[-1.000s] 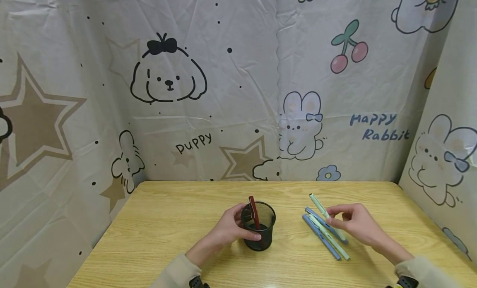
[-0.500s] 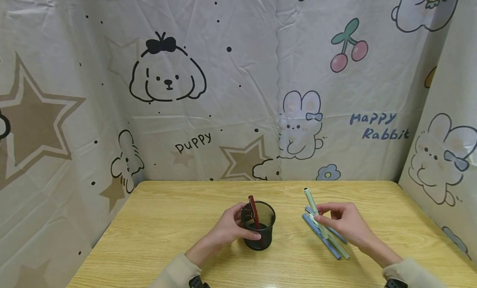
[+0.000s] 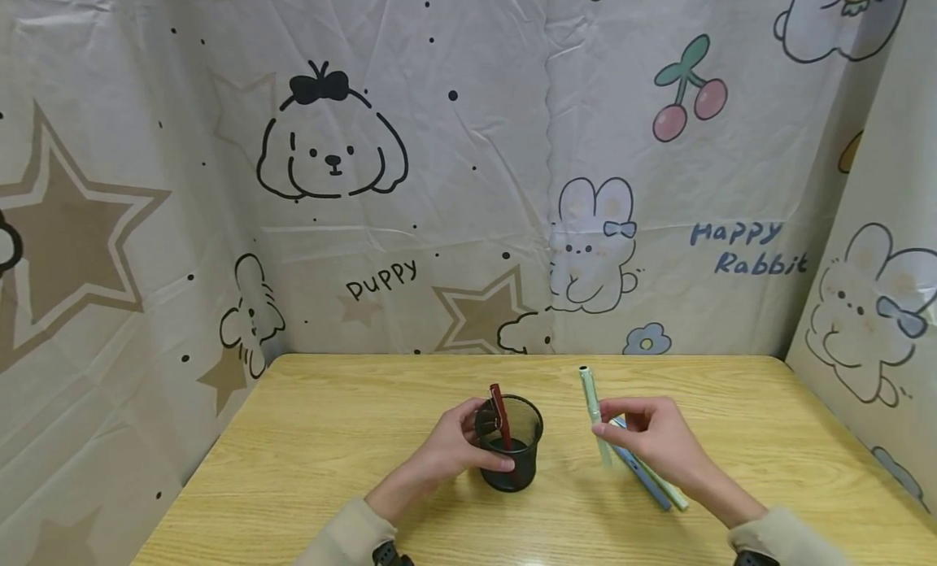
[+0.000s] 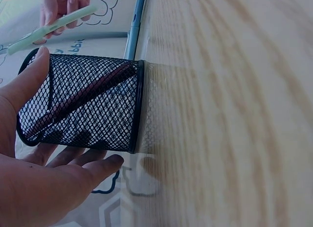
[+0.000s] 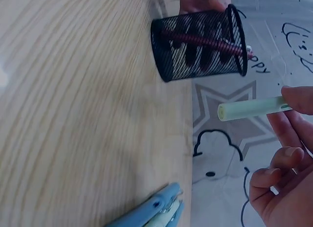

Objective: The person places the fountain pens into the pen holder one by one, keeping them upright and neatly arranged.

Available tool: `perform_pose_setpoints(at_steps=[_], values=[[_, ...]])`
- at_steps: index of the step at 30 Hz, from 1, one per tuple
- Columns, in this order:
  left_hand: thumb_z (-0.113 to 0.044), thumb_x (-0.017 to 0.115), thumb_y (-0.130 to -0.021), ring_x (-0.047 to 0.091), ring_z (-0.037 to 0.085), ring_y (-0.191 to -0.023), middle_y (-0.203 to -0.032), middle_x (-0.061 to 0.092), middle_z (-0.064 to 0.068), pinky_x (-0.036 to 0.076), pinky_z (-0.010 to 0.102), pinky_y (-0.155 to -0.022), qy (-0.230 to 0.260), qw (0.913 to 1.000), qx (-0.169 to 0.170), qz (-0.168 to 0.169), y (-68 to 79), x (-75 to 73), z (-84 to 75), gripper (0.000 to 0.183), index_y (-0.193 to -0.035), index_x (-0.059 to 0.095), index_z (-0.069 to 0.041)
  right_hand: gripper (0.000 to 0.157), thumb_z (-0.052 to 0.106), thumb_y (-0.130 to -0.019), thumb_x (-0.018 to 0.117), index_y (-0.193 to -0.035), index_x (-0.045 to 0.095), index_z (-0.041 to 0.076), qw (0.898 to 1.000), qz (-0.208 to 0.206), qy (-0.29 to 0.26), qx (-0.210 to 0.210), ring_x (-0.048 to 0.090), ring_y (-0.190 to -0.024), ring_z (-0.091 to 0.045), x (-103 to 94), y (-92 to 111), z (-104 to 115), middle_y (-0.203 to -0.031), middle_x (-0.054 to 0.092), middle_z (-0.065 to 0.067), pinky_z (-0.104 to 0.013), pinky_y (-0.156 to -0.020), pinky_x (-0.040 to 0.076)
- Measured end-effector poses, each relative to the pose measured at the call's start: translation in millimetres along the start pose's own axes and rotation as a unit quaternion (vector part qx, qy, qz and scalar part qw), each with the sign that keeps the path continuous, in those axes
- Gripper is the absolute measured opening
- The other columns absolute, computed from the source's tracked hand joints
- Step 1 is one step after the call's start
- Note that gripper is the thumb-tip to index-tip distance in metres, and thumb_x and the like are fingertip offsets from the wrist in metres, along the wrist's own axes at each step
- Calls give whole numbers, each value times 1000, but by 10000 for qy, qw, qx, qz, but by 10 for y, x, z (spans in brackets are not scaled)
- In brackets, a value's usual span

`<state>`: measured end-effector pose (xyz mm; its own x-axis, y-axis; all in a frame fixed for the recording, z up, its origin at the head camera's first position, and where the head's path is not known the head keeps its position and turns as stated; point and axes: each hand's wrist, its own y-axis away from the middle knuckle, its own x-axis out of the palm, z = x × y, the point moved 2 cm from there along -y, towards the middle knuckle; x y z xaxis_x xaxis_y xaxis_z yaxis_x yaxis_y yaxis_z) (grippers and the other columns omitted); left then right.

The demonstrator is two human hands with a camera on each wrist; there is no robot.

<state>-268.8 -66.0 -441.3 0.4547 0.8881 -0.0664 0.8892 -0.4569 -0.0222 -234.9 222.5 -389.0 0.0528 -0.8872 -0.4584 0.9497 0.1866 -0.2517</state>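
My left hand (image 3: 455, 448) grips a black mesh pen holder (image 3: 516, 468) from its left side, thumb across the front and fingers behind. Inside the holder leans a dark red pen (image 3: 500, 411), its clip end above the rim. Between thumb and forefinger my right hand (image 3: 651, 436) pinches a light green pen (image 3: 590, 399), nearly upright, to the right of the holder. The right wrist view shows that pen's lower end (image 5: 244, 109) raised off the table and apart from the holder (image 5: 200, 46). Below the right hand lie blue pens (image 3: 647, 476) and another green pen (image 3: 675, 493), partly hidden.
A light wood-grain table (image 3: 329, 436) carries everything. Behind it and along both sides hangs a pale cloth (image 3: 454, 167) printed with cartoon animals, stars and lettering. The cloth meets the table's far edge.
My right hand has lifted the light green pen off the pile and carried it left toward the holder, turning it more upright. The left hand and the holder stay in place.
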Motion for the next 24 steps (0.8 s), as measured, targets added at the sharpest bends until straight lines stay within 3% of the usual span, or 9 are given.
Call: perform_pose_setpoints(at_steps=[6,17,24], values=[[-6,87,-65,58,25,-108,-122,58,14,46,38,-94,22,10000,25,5,-3,-6,-4,74,-130,52,-14,22,20,-80,78,-100,74,12,9997,-85,-70,-238,31,-48,-9,95,-69,76,-57,48,-1,-26,-43,30],[-8,88,-66,58,25,-109,-123,59,15,47,37,-93,-44,10000,53,28,-8,-4,16,73,-129,52,-14,12,8,-80,76,-92,75,10,9984,33,-74,-559,29,-46,-7,257,-100,664,-55,46,1,-25,-41,25],[-11,88,-66,59,23,-108,-124,58,16,46,38,-94,-57,10000,49,49,-14,-13,20,72,-129,53,-17,13,8,-80,76,-93,75,12,9977,23,-96,-675,29,-46,-8,321,-161,802,-57,52,-1,-23,-41,25]])
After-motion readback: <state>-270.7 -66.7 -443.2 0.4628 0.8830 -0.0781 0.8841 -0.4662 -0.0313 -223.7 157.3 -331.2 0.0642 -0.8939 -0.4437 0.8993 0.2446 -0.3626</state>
